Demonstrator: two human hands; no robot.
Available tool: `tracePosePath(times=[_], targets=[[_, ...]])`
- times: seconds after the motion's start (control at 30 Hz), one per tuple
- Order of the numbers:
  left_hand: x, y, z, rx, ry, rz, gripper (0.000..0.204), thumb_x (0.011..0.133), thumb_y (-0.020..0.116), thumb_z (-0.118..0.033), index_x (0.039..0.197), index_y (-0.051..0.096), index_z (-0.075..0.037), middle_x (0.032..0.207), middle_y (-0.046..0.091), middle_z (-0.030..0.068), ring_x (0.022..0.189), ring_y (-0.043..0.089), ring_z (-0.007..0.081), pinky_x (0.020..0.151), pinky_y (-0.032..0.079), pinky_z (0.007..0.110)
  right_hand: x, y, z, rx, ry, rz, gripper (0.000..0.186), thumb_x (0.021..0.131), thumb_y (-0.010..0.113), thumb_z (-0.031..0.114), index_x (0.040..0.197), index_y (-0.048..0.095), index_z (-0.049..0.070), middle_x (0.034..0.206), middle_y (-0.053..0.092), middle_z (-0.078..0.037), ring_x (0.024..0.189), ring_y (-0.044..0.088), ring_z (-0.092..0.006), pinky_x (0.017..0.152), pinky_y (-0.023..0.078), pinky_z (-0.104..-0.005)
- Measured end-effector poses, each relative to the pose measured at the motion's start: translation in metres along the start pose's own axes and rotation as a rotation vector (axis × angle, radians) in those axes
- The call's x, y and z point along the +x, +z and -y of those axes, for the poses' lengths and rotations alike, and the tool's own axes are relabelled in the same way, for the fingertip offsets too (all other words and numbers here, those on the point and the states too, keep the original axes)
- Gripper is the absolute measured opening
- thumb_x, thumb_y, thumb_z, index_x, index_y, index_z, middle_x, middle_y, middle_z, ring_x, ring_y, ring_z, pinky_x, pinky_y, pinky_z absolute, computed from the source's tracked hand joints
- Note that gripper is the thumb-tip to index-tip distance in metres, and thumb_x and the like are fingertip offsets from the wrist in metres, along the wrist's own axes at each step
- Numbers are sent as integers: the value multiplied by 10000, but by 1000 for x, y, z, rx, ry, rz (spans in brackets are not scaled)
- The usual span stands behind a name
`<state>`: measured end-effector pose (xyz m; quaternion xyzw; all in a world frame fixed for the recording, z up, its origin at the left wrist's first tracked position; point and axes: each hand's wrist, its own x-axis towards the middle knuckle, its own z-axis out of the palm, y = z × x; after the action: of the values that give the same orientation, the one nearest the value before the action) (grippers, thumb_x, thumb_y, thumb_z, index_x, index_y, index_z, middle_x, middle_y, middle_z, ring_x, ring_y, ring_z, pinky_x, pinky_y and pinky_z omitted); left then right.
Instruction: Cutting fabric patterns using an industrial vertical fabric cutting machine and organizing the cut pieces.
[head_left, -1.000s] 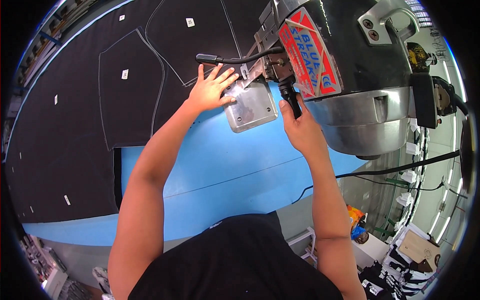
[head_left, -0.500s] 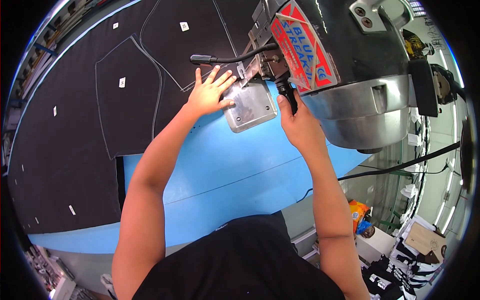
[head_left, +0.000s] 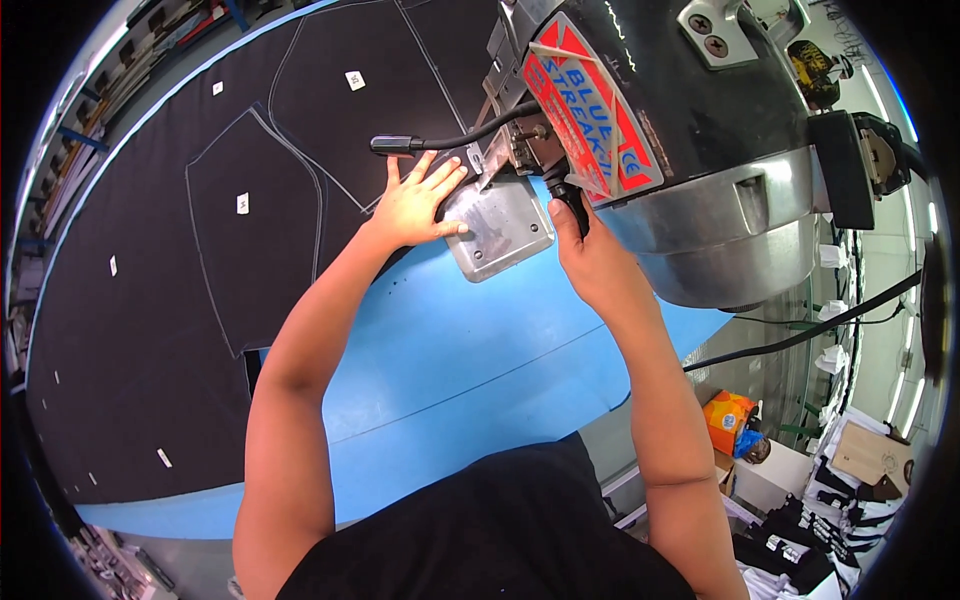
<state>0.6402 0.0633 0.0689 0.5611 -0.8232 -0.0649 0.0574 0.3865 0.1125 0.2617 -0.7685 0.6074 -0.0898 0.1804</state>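
Note:
A cloth cutting machine (head_left: pixel 730 240) with a black and silver motor housing stands at the upper right. Its metal base plate (head_left: pixel 500 235) rests at the edge of black fabric (head_left: pixel 120 340) marked with pale pattern outlines. My right hand (head_left: pixel 592 250) is wrapped round the machine's black handle (head_left: pixel 570 203). Fingers spread, my left hand (head_left: pixel 412 208) presses flat on the fabric beside the base plate, its thumb over the plate's left edge. Just above those fingertips hangs a small black lamp (head_left: pixel 395 145) on a bent neck. The blade is hidden behind the machine's front parts.
Blue table surface (head_left: pixel 450 370) shows between the fabric and my body. Small white labels (head_left: pixel 243 204) lie on the fabric. A black cable (head_left: pixel 800 325) runs along the right. Folded garments (head_left: pixel 790 545) and an orange bag (head_left: pixel 728 420) are at the lower right.
The view has shifted slightly. The machine's base plate has moved a little along the fabric's cut edge, away from me. Both hands keep their hold and pose.

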Motion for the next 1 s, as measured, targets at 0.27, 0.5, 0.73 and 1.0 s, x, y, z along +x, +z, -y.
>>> tracePosePath(times=[0.27,0.5,0.73,1.0], targets=[[-3,6,-1,-4,38,-83,975,841,578,-776,1605,353,-213,1670,331,6,1576,195,320,1153,-15,786,-3,-1,5,-59,-85,-47,587,1070,434,531,1487,460,118,1401,576,-224,1282,536,-473,1054,453,-506],[-3,-3,-6,12,36,-77,981,844,585,-769,1611,338,-209,1672,325,5,1579,179,318,1150,42,800,-4,4,-2,-91,-53,-46,601,1064,422,551,1483,465,122,1409,574,-228,1289,528,-487,1055,454,-519],[-8,-5,-4,19,41,-79,1000,832,587,-783,1605,350,-196,1670,327,8,1577,181,324,1144,66,806,-4,-12,25,-117,119,139,611,1049,427,576,1474,481,141,1360,613,-238,1253,549,-505,1046,461,-537],[-9,-9,-9,3,79,-111,1020,816,598,-793,1598,366,-181,1670,327,16,1576,181,333,1134,60,816,-4,0,14,-95,50,-49,584,1050,429,574,1418,540,134,1300,647,-233,1217,572,-496,1007,491,-525]])
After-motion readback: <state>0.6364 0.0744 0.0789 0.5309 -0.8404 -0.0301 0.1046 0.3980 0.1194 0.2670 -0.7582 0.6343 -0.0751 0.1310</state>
